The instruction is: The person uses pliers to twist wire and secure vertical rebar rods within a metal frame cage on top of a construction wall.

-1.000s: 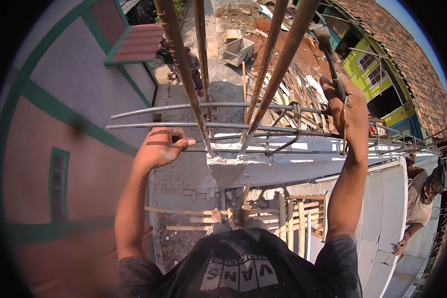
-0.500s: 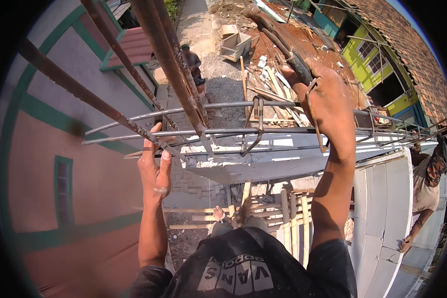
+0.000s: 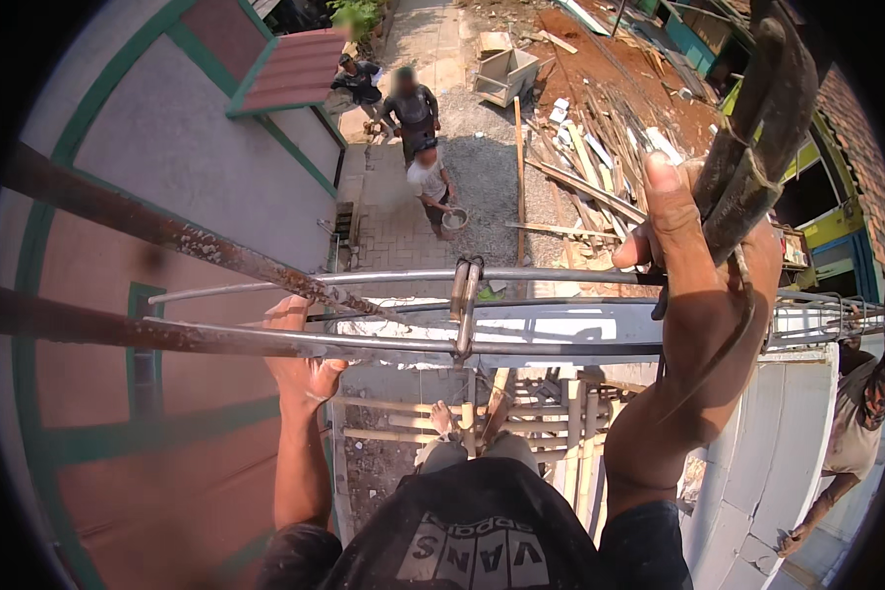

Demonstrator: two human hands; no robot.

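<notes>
A horizontal cage of steel rebar (image 3: 393, 346) runs across in front of me, with a bent stirrup (image 3: 465, 313) around its bars. My left hand (image 3: 300, 359) is closed at the cage's left end, seemingly round a lower bar. An upper bar crosses in front of it and hides part of the fingers. On the right, my right hand (image 3: 703, 265) grips a tool with thick dark handles (image 3: 757, 128), perhaps pincers; its working end is hidden. A thin bent rod (image 3: 742, 315) hangs by that palm. The thumb points up.
Rusty bars (image 3: 157, 236) slant in from the left. Below are bamboo poles (image 3: 575, 433) and my bare foot (image 3: 442, 418). People stand on the path, one with a bucket (image 3: 454, 218). Timber scraps (image 3: 600, 167) lie beyond. At right, a co-worker's arm (image 3: 821, 506) reaches over white panels (image 3: 757, 462).
My right hand has shifted right, its tool now pointing up. The rusty bars appear lower at left, and the view has tilted. More people show on the path.
</notes>
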